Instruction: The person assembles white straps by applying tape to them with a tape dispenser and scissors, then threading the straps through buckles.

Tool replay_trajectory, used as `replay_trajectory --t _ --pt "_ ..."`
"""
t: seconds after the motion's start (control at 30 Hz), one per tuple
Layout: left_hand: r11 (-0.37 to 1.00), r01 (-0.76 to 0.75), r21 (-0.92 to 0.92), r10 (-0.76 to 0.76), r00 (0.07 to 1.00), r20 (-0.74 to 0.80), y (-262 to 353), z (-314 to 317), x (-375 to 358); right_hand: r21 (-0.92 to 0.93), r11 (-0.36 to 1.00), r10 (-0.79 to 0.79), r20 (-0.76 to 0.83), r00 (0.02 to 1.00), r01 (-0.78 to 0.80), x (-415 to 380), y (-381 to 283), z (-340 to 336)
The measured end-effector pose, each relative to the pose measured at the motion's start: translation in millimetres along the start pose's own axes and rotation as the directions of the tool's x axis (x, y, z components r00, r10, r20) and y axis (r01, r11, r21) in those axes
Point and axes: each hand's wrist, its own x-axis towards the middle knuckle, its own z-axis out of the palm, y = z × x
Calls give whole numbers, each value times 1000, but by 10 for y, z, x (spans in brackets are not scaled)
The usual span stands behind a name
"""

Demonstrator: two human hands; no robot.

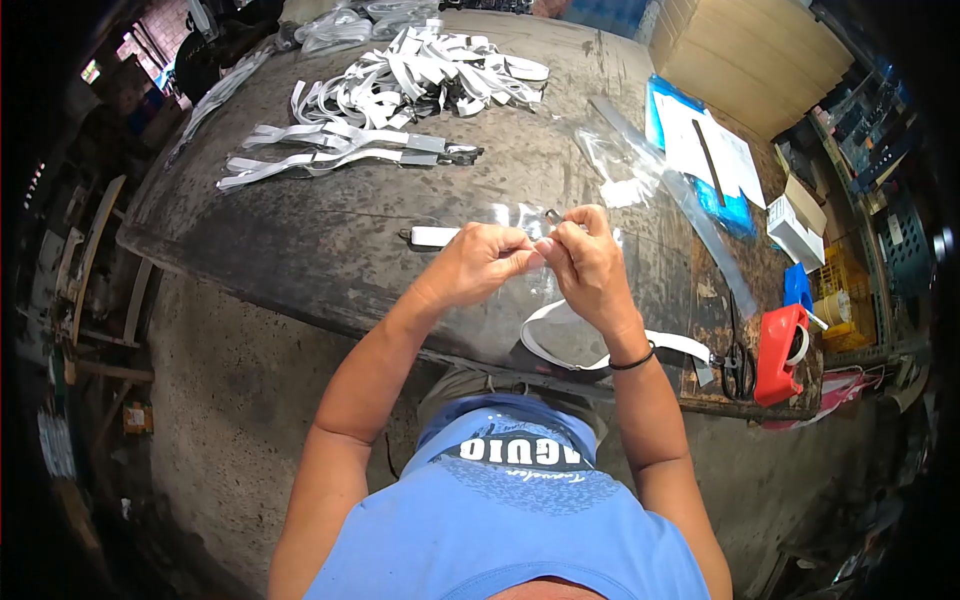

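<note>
My left hand (488, 262) and my right hand (588, 258) meet above the table, fingertips pinched together. Both pinch what looks like a clear plastic bag (515, 215), whose shiny film shows above and below my fingers. A small dark metal clip (553, 215) pokes out by my right fingers. Left of my hands, a white strap (433, 236) with a dark end piece lies on the table, partly hidden behind my left hand. Below my right hand, a looped white strap (540, 335) runs under the wrist toward a metal-ended tip.
A heap of white straps (420, 75) covers the back, with a few laid straight (340, 158) before it. At right are papers (715, 155), a clear plastic strip (700, 225), scissors (738, 365), a red tape dispenser (778, 360) and a cardboard box (750, 55).
</note>
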Motion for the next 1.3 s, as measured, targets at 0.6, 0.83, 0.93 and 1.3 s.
replay_trajectory --t 0.6,0.83,0.93,1.3 --pt "994 -100 -48 95 990 -100 -16 89 40 79 992 -93 -104 990 102 10 67 -46" --pt "995 -99 -15 98 994 -44 -87 94 63 56 998 -33 -46 998 35 -13 68 -64" --pt "982 -179 -66 173 981 -91 -101 113 60 93 993 -64 -55 996 69 -13 67 -71" --pt "984 -133 -121 117 985 -127 -132 117 71 110 991 -74 -57 996 80 -14 95 -43"
